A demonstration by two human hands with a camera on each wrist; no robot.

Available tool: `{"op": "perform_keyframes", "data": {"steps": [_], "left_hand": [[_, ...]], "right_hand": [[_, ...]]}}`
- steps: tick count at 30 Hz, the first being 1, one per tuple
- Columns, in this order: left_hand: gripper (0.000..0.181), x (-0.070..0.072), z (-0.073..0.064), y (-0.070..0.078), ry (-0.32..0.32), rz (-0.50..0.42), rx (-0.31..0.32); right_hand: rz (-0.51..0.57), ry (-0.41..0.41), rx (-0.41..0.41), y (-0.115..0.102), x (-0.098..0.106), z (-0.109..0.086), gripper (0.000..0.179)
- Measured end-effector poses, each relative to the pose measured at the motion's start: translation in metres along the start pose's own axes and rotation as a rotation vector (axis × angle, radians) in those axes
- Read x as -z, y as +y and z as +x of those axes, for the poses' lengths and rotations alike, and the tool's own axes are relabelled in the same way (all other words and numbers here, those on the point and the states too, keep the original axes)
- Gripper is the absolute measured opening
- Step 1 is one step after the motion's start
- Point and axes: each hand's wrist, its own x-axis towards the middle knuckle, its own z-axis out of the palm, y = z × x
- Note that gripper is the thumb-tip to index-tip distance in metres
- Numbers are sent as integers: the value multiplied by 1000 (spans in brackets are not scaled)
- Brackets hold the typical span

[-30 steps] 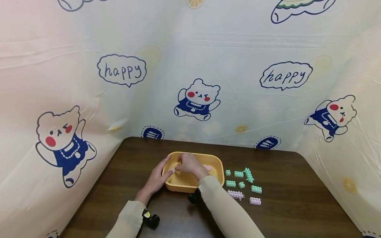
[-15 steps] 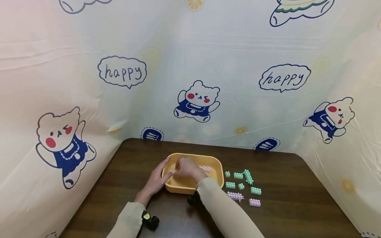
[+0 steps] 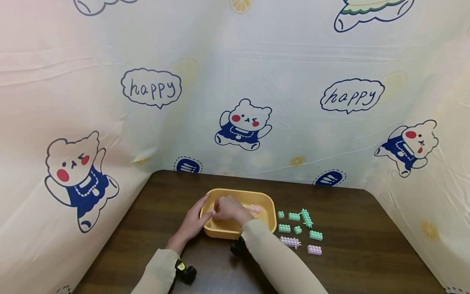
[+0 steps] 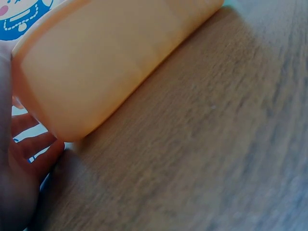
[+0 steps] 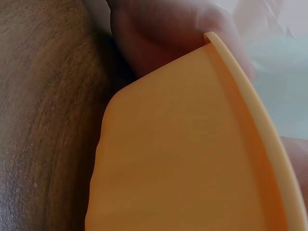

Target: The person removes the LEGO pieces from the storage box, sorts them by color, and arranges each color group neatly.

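Observation:
A yellow plastic bin (image 3: 222, 233) stands on the table. My left hand (image 3: 191, 222) grips its left end, thumb over the rim and fingers against the outside; the left wrist view shows those fingers (image 4: 38, 142) at the wall's corner. My right hand (image 3: 229, 209) reaches down inside the left half of the bin with bent fingers. A small pink building block (image 3: 213, 212) shows between my left thumb and the right hand's fingers. The right fingertips are hidden, so their hold on it is unclear. Another pink building block (image 3: 255, 208) lies farther right in the bin.
Right of the bin lie several green building blocks (image 3: 284, 228) and two lilac ones, a long one (image 3: 291, 241) and a shorter one (image 3: 314, 250). The dark wooden table (image 3: 352, 253) is bordered by a printed cloth (image 3: 286, 134) behind and at the sides.
My right hand has sunk lower into the bin and shifted slightly left, toward the small pink block. My left hand has stayed on the bin's end.

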Motion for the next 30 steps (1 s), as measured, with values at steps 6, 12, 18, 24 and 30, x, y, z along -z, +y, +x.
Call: {"op": "perform_keyframes", "data": {"steps": [6,12,18,24,30], "left_hand": [[65,0,1,-1,-7,1,-4],[65,0,2,-1,-3,-3,-30],[64,1,1,-1,3,-2,-27],[66,1,1,-1,-8,-10,-12],[66,1,2,-2,-18,-8,-2]], "right_hand": [[-62,-1,31,-10,-3,2,14],[-103,3,9,-15,-6,2,7],[-65,-20,-2,-15,-5,1,8],[-28,-38,-7,-13,-4,1,13],[13,-23,-16,-11,-2,2,14]]}}
